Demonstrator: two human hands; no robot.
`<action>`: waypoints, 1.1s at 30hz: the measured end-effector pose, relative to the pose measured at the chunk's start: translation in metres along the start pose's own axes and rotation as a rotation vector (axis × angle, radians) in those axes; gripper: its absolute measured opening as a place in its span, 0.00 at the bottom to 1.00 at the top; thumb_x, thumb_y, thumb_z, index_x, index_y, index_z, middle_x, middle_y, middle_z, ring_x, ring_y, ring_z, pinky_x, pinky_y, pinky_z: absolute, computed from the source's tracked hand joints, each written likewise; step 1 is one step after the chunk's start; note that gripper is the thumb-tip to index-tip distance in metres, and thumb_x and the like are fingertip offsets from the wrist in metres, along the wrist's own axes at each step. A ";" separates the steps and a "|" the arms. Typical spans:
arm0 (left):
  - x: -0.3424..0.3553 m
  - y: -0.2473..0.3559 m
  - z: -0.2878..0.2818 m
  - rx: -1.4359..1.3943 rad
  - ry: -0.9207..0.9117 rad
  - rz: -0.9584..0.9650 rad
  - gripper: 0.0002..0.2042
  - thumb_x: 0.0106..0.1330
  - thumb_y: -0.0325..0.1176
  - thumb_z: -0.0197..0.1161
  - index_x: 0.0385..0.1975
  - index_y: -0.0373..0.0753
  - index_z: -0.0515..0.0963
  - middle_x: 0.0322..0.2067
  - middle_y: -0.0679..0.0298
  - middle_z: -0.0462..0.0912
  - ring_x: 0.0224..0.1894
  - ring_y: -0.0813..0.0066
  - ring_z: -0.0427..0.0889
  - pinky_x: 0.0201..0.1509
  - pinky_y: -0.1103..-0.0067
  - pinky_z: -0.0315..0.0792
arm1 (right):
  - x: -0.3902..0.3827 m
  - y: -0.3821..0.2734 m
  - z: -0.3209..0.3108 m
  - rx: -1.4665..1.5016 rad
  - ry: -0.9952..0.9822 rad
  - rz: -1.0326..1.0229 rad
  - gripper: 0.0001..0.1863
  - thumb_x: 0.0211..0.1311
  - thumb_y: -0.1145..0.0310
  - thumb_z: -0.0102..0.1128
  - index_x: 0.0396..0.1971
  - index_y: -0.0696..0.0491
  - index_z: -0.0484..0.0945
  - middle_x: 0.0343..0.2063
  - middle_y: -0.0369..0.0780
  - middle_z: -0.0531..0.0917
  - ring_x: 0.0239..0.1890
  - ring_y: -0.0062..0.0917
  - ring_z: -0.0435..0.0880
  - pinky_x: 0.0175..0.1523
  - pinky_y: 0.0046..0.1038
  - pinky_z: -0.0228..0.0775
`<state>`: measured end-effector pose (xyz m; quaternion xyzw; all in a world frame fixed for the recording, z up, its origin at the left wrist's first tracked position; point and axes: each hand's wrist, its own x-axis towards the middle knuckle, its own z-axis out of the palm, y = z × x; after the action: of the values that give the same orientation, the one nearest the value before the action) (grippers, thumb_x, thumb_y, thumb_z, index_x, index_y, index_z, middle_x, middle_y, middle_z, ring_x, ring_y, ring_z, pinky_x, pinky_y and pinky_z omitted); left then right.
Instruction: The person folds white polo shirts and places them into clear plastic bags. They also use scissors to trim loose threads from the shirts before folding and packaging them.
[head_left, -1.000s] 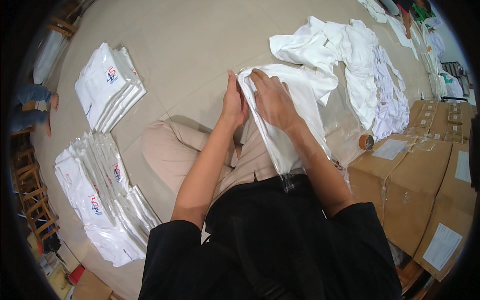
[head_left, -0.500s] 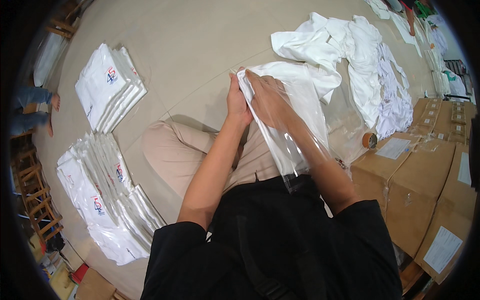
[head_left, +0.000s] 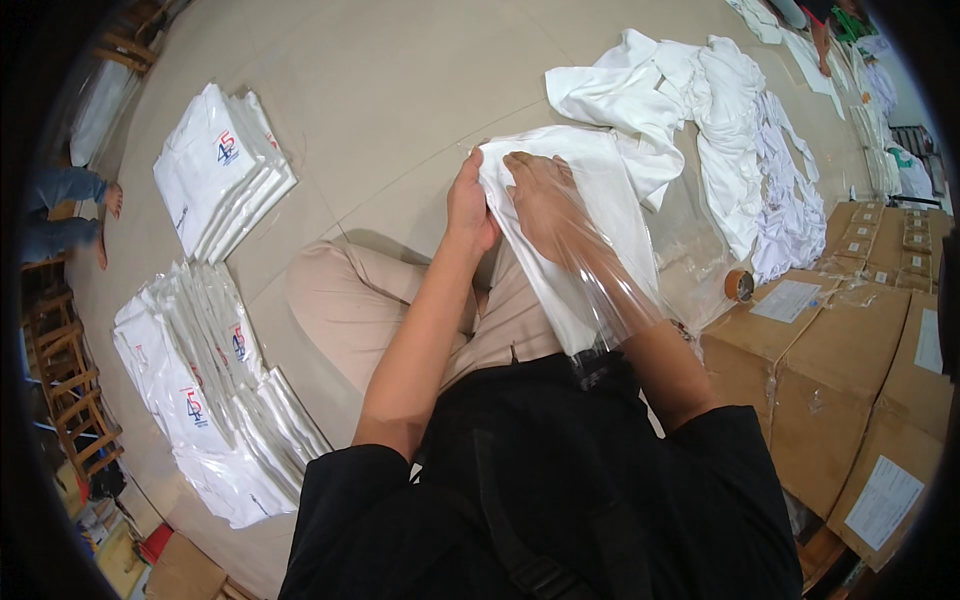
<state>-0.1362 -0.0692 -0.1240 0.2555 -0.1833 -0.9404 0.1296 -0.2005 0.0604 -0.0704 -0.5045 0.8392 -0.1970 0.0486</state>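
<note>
One folded white garment (head_left: 605, 185) lay at the person's lap, over the right leg, in one clear plastic bag (head_left: 615, 290). Two hands were on it. The left hand (head_left: 470, 205) gripped the upper left edge, its thumb on the near side and the other fingers mostly hidden. The right hand (head_left: 545, 205) lay flat on the garment, its fingers stretched out and closed on nothing; film passed over its wrist and forearm, and the hand looked to be inside the bag.

Under them was one pair of beige trousers (head_left: 335, 300), legs folded on the tiled floor (head_left: 400, 90). To the left stood two stacks of bagged white garments, the farther stack (head_left: 200, 170) smaller than the nearer stack (head_left: 215, 430); the layers overlapped too much to count. Up and to the right sprawled one heap of loose white garments (head_left: 725, 130), its pieces too tangled to count. One roll of brown tape (head_left: 738, 285) sat just beside several cardboard cartons (head_left: 830, 360), on which three large white labels showed. At the far left were two bare feet (head_left: 113, 198) of another person in blue jeans (head_left: 60, 240).
</note>
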 end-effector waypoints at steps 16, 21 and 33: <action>-0.023 0.005 0.017 0.157 0.063 0.044 0.24 0.88 0.51 0.51 0.61 0.34 0.77 0.54 0.56 0.86 0.53 0.64 0.87 0.62 0.69 0.83 | 0.017 -0.009 -0.018 0.161 -0.101 0.127 0.15 0.78 0.67 0.54 0.55 0.59 0.78 0.69 0.53 0.76 0.71 0.49 0.76 0.80 0.59 0.57; -0.018 0.011 0.018 0.110 0.047 0.026 0.25 0.88 0.49 0.50 0.66 0.31 0.75 0.61 0.53 0.84 0.61 0.60 0.85 0.68 0.65 0.81 | 0.011 -0.013 -0.015 0.073 -0.030 0.089 0.14 0.78 0.67 0.54 0.53 0.60 0.78 0.70 0.54 0.75 0.71 0.51 0.75 0.80 0.60 0.56; 0.007 0.017 -0.001 -0.020 0.016 -0.071 0.25 0.88 0.45 0.47 0.66 0.26 0.73 0.64 0.45 0.82 0.65 0.52 0.83 0.73 0.60 0.78 | -0.147 -0.044 -0.104 0.140 -0.260 -0.090 0.08 0.79 0.70 0.58 0.45 0.61 0.76 0.77 0.62 0.65 0.80 0.62 0.62 0.81 0.60 0.56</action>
<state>-0.1389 -0.0874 -0.1207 0.2683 -0.1638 -0.9440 0.1001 -0.1217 0.1988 0.0240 -0.5581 0.7867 -0.1901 0.1828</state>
